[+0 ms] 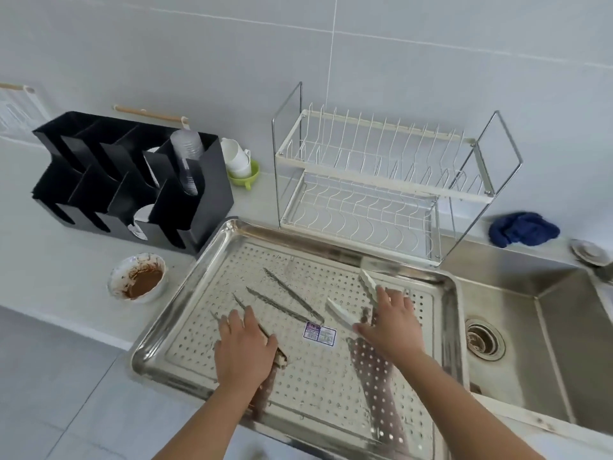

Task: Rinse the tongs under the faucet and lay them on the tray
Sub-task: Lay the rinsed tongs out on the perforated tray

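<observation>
A perforated steel tray (441, 327) lies on the counter left of the sink. On it rest thin metal tongs (285, 302) in the middle, with a small label at their joint. My left hand (243, 348) lies over a second pair of dark metal tongs (240, 305), whose tips stick out past the fingers; its fingers curl around them. My right hand (389, 322) holds white plastic tongs (345, 315) just above the tray's right half, their two scalloped arms spread open toward the back.
The steel sink (544, 333) with its drain (485, 338) lies to the right. A white dish rack (381, 194) stands behind the tray, a black compartment organiser (132, 180) at back left, a bowl of brown paste (137, 277) left of the tray, a blue cloth (522, 229) at back right.
</observation>
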### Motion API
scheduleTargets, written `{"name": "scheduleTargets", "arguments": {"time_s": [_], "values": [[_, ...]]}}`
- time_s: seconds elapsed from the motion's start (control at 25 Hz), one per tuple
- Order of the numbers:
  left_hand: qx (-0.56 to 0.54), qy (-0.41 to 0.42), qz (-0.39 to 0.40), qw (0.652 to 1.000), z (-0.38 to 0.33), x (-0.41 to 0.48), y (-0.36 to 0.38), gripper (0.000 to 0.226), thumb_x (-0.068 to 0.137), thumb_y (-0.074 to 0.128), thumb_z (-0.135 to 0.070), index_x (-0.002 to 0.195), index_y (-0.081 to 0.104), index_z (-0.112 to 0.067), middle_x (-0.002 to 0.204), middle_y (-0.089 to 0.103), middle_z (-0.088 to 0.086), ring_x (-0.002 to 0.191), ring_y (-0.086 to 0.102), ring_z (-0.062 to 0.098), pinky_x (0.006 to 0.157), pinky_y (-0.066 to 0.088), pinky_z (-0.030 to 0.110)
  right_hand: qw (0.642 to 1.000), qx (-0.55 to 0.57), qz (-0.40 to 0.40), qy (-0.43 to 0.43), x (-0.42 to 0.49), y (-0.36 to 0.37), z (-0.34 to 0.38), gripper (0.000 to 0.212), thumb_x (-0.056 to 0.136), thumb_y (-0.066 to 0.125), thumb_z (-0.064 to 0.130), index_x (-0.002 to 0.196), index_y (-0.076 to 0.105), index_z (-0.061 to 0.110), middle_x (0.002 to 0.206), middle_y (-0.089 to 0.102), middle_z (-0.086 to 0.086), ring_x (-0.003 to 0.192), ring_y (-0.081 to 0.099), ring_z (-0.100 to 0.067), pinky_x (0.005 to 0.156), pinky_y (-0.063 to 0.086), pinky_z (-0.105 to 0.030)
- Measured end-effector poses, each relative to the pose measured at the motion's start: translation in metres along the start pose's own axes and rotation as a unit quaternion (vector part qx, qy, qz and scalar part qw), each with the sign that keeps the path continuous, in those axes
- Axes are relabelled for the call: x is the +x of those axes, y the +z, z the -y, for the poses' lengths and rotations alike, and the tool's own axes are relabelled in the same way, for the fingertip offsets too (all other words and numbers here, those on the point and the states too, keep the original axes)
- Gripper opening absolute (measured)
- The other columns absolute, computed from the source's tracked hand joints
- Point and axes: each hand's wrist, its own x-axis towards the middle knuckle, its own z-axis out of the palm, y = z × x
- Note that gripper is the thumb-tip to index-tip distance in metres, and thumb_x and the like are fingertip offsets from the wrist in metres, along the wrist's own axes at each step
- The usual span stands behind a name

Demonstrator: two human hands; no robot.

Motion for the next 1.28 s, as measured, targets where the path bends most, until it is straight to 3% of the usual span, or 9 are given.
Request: {"name": "scheduleTargets", "arguments": {"time_s": [0.16,0.32,0.52,0.68,0.84,0.96,1.08,1.16,1.28], "values": [[-0.01,-0.009,-0.016,1.0,-0.003,0.011,-0.005,0.09,0.089,0.051,-0.067,0.154,0.026,-0.011,0.154,0.036,0.016,0.142,0.033,0.034,0.104,0.048,0.045,0.99,0.065,-0.044,-0.114,-0.009,0.007,0.042,0.054,0.095,0.065,0.042,0.145,0.052,0.026,0.138,0.058,0.004,0.128,0.051,-0.018,0.102,0.048,-0.033],[-0.012,-0.005,-0.012,1.0,-0.005,0.019,-0.003,0.087,0.088,0.063,-0.052,0.154,0.026,-0.009,0.152,0.036,0.015,0.138,0.036,0.031,0.102,0.047,0.036,0.983,0.067,0.029,-0.167,0.011,0.021,0.094,0.042,0.098,0.062,0.038,0.135,0.055,0.019,0.127,0.059,-0.002,0.12,0.054,-0.023,0.094,0.051,-0.035],[-0.085,0.027,-0.002,0.996,0.005,0.02,-0.002,0.092,0.087,0.074,-0.029,0.158,0.017,-0.011,0.163,0.016,0.015,0.151,0.018,0.03,0.113,0.039,0.034,0.982,0.005,0.069,-0.177,0.03,0.04,0.119,0.039,0.097,0.063,0.029,0.129,0.05,0.013,0.13,0.055,-0.009,0.115,0.052,-0.028,0.094,0.051,-0.038],[-0.11,0.035,0.006,0.993,0.028,0.033,-0.006,0.098,0.088,0.075,-0.024,0.16,0.01,-0.016,0.168,0.004,0.012,0.156,0.005,0.03,0.123,0.024,0.04,0.987,0.021,0.086,-0.132,0.022,0.051,0.114,0.06,0.094,0.068,0.036,0.14,0.038,0.013,0.128,0.056,-0.01,0.106,0.062,-0.027,0.084,0.057,-0.034],[-0.13,0.07,0.04,0.988,0.048,0.049,-0.008,0.104,0.086,0.076,-0.02,0.161,0.003,-0.022,0.169,0.001,0.007,0.156,0.01,0.028,0.124,0.028,0.041,0.993,0.053,0.097,-0.051,0.002,0.064,0.105,0.095,0.086,0.072,0.052,0.156,0.016,0.02,0.132,0.06,-0.011,0.1,0.069,-0.026,0.074,0.059,-0.032],[-0.119,0.094,0.054,0.987,0.06,0.061,-0.013,0.104,0.086,0.074,-0.038,0.161,0.003,-0.021,0.167,0.01,0.006,0.154,0.016,0.025,0.123,0.029,0.039,0.995,0.066,0.076,0.015,-0.006,0.066,0.113,0.104,0.086,0.068,0.063,0.159,0.008,0.02,0.138,0.06,-0.009,0.1,0.071,-0.024,0.072,0.059,-0.034],[-0.081,0.112,0.023,0.99,0.065,0.074,-0.018,0.102,0.083,0.067,-0.059,0.159,0.014,-0.016,0.151,0.035,0.005,0.137,0.038,0.021,0.107,0.045,0.031,0.995,0.059,0.057,0.062,-0.014,0.066,0.127,0.088,0.088,0.065,0.062,0.152,0.023,0.019,0.129,0.064,-0.004,0.096,0.071,-0.023,0.071,0.06,-0.035],[-0.089,0.132,0.041,0.986,0.063,0.08,-0.018,0.1,0.084,0.07,-0.052,0.159,0.015,-0.015,0.145,0.038,0.005,0.131,0.042,0.019,0.101,0.048,0.027,0.992,0.066,0.064,0.087,-0.021,0.069,0.133,0.069,0.087,0.064,0.062,0.136,0.037,0.021,0.111,0.067,0.001,0.091,0.07,-0.021,0.071,0.061,-0.036],[-0.096,0.174,0.069,0.978,0.057,0.086,-0.017,0.097,0.087,0.071,-0.042,0.159,0.014,-0.013,0.142,0.037,0.006,0.129,0.041,0.018,0.103,0.044,0.025,0.986,0.092,0.055,0.126,-0.036,0.075,0.141,0.064,0.085,0.062,0.064,0.13,0.042,0.023,0.089,0.061,0.009,0.075,0.063,-0.016,0.053,0.05,-0.028]]}}
